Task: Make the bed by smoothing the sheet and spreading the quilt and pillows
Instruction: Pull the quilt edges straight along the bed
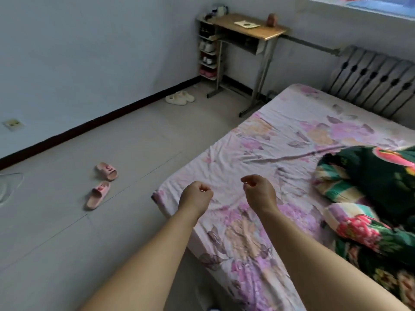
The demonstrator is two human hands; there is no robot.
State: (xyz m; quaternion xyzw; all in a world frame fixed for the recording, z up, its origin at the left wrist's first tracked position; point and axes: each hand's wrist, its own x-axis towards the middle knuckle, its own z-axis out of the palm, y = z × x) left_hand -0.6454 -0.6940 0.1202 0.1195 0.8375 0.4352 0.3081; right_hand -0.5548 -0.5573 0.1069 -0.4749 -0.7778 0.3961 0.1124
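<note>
Both bare forearms reach forward over the near corner of the bed. Left hand (195, 197) makes a closed grip, fingers curled into the palm, holding nothing. Right hand (259, 192) also has a narrow grip, fingers curled, holding nothing. Under them lies the floral pink sheet (265, 158), wrinkled. At the right, the dark green flowered quilt (372, 176) is bunched on the sheet. Two pink slippers (102, 184) lie on the floor (89, 243).
</note>
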